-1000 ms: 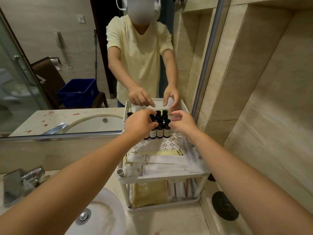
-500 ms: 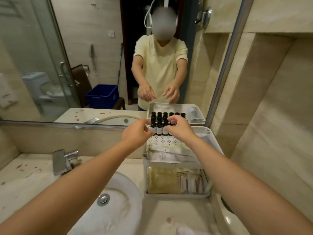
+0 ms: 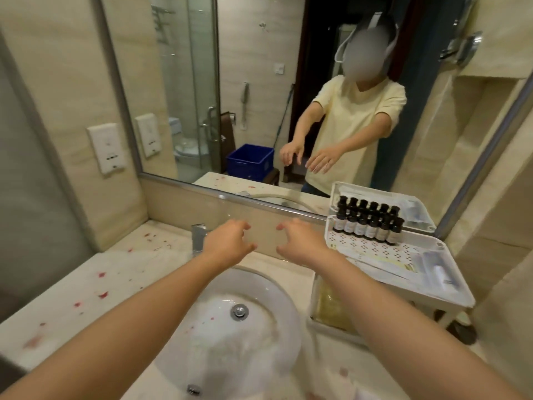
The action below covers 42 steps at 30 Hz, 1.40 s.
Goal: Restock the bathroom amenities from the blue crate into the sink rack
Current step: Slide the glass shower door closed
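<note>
Scan, left to right:
- Outlet (image 3: 108, 148) on the wall, counter (image 3: 86, 284) with red specks, tap (image 3: 198, 238).
- Left hand (image 3: 227, 243) hovers over the sink (image 3: 253, 277). Fingers loosely curled, holding nothing.
- Crate (image 3: 250, 161) shows only in the mirror (image 3: 187, 82), so it sits behind the person, well apart from the sink.
- Right hand (image 3: 300, 243) is near the left, also over the sink. Fingers half-curled and spread, empty.
- Neither hand touches the rack (image 3: 457, 277), which stands right of the sink against the mirror.
- Bottles (image 3: 366, 230) stand upright in a row at the back of its top tier.
- Flat packets lie in front of them, with more on the lower tier.

Step, my read: between loads, bottles placed, hands free. The next move calls for a turn to the crate, a grab of the next batch, then a drop onto the bare part of the top tier without knocking the bottle row.

Counts: 1 outlet, 1 tap, 1 sink, 1 crate, 1 rack with 2 tiers. 6 bottles in the row; the second row above looks like reflection. Packets overlap, can't count them.
</note>
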Each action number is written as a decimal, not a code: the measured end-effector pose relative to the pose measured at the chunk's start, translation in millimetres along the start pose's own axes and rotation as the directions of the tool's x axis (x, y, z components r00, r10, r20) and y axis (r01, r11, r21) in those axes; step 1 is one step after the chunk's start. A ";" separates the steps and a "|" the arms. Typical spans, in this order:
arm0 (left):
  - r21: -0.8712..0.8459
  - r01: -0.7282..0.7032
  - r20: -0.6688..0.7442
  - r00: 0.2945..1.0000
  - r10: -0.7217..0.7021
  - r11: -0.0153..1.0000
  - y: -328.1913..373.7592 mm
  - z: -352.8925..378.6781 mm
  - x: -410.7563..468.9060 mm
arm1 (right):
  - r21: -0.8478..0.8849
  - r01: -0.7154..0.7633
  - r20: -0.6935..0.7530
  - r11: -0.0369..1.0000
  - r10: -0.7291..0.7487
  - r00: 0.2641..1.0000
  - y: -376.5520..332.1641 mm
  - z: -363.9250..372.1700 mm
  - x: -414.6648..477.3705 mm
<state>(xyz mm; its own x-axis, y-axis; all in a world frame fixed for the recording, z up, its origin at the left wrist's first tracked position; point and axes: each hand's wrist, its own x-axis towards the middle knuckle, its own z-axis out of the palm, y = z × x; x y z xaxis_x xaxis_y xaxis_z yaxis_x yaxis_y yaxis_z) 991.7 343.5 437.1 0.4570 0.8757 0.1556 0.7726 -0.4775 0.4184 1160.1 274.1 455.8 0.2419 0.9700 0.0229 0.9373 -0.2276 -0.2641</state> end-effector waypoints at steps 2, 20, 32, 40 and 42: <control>0.060 0.037 0.008 0.999 -0.038 0.997 -22.5 -8.4 -13.0 | -0.002 0.037 0.021 0.999 -0.037 0.999 -22.7 10.5 -0.6; 0.239 0.359 -0.029 0.931 -0.363 0.902 -231.4 -89.6 -189.3 | -0.108 0.447 0.209 0.888 -0.420 0.883 -268.3 113.7 -46.0; 0.253 0.625 -0.129 0.778 -0.615 0.738 -346.2 -138.3 -334.9 | -0.012 0.716 0.271 0.698 -0.687 0.674 -443.0 186.2 -108.1; 0.240 0.758 -0.192 0.649 -0.736 0.606 -398.0 -164.8 -432.9 | 0.033 0.836 0.290 0.547 -0.806 0.516 -535.0 222.9 -164.2; 0.228 0.788 -0.209 0.613 -0.762 0.571 -406.2 -170.5 -456.6 | 0.055 0.855 0.300 0.516 -0.825 0.479 -554.9 229.8 -179.5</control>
<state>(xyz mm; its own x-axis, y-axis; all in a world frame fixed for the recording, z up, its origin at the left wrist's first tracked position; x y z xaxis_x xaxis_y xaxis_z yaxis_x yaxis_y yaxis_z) 394.2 149.7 348.6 -0.4009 0.9154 -0.0363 0.9022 0.4014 0.1578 539.0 245.8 376.6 -0.7329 0.6777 -0.0600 0.6765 0.7166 -0.1701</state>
